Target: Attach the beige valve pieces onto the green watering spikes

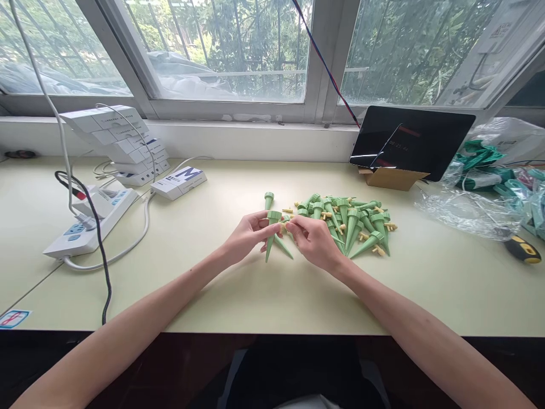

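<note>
My left hand (251, 236) is closed around a green plastic plant-watering spike (272, 217), its ribbed cap up and its point down. Between the fingertips of my right hand (313, 236) is a small yellow valve piece (284, 226), pinched close to the spike's side; whether the two touch I cannot tell. Below my fingers the tip of another green spike (284, 248) shows. One more spike (269, 199) stands just behind my left hand. To the right lies a pile of green spikes (352, 222) mixed with small yellow valves (378, 250).
White boxes (128, 142) are stacked at the back left, with a power strip (91, 227) and cables before them. A dark tablet (409, 142) leans on a cardboard stand at the back right. Clear plastic bags (472, 210) and a yellow-black tool (523, 250) lie far right.
</note>
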The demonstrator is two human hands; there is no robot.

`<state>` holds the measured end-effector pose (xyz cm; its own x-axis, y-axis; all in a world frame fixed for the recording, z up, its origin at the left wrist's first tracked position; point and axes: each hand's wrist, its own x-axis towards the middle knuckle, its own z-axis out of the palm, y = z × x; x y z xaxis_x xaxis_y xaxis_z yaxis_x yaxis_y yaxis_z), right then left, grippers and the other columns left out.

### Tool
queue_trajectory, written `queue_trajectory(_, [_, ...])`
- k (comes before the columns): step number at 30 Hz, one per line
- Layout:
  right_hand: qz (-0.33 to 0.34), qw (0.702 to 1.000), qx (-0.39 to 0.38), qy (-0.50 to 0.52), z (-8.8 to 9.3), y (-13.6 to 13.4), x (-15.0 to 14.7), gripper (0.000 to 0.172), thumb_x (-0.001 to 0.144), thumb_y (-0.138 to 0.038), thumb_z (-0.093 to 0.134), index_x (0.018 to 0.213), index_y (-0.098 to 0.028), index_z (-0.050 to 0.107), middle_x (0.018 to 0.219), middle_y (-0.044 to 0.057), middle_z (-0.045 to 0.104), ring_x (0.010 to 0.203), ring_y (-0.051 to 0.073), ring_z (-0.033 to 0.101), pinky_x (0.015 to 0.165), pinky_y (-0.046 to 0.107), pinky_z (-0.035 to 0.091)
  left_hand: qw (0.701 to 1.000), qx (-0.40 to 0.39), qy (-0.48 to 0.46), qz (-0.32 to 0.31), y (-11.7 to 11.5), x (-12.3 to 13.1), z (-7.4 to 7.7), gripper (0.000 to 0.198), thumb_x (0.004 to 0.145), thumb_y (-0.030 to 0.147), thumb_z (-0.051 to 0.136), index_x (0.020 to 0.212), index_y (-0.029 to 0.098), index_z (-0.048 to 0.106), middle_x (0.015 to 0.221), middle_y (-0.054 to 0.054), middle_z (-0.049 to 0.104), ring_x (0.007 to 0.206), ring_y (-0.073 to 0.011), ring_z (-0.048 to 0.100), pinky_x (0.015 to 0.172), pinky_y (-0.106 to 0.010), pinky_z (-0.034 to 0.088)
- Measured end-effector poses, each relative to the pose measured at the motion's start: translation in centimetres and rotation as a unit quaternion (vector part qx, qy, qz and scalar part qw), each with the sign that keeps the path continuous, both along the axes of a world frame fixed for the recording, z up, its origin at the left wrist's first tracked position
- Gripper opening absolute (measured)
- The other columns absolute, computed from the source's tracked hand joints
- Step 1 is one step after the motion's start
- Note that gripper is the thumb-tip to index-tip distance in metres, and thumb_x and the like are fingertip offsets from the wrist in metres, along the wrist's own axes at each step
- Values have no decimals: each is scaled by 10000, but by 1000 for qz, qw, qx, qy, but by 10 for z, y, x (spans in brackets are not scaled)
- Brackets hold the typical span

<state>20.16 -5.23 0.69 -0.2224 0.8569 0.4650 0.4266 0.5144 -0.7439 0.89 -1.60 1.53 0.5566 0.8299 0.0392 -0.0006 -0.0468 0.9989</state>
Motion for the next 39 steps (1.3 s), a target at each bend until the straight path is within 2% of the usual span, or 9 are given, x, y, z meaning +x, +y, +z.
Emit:
queue_trajectory(9, [-7,1000,20,16,-5,1,0,131,970,-300,521,946,-191,590,855,37,659,694,140,563,624,249,406,999,-38,-32,6,2,1,-1,379,828,368,746,1114,124,704,816,-57,650,554,-72,489,431,-196,373])
queue_trajectory(18, [1,999,41,4,-7,2,0,147,967,-225,493,857,-192,585,768,17,609,656,131,507,600,247,373,999,9,1,40,-2,3,4,389,755,345,809,1053,125,694,905,-73,678,575,-78,508,429,-202,401])
queue_trajectory(22, [4,998,55,1,-8,3,0,157,958,-200,501,820,-191,574,741,9,583,648,127,482,595,244,356,999,14,-4,40,-3,3,4,391,762,329,804,1073,130,676,903,-74,686,627,-97,537,421,-190,394])
queue_trajectory(29, [6,998,62,1,-6,2,0,213,967,-200,492,770,-189,571,694,0,538,632,124,447,595,248,330,998,39,-2,49,-4,2,1,375,766,316,801,1072,138,674,868,-64,686,609,-93,522,421,-189,397])
queue_trajectory(39, [10,1000,6,0,0,0,-1,269,956,-205,476,690,-182,513,630,-17,463,583,112,382,569,256,302,993,101,5,56,-5,3,1,358,772,308,793,1053,123,673,878,-83,700,603,-87,556,430,-168,390])
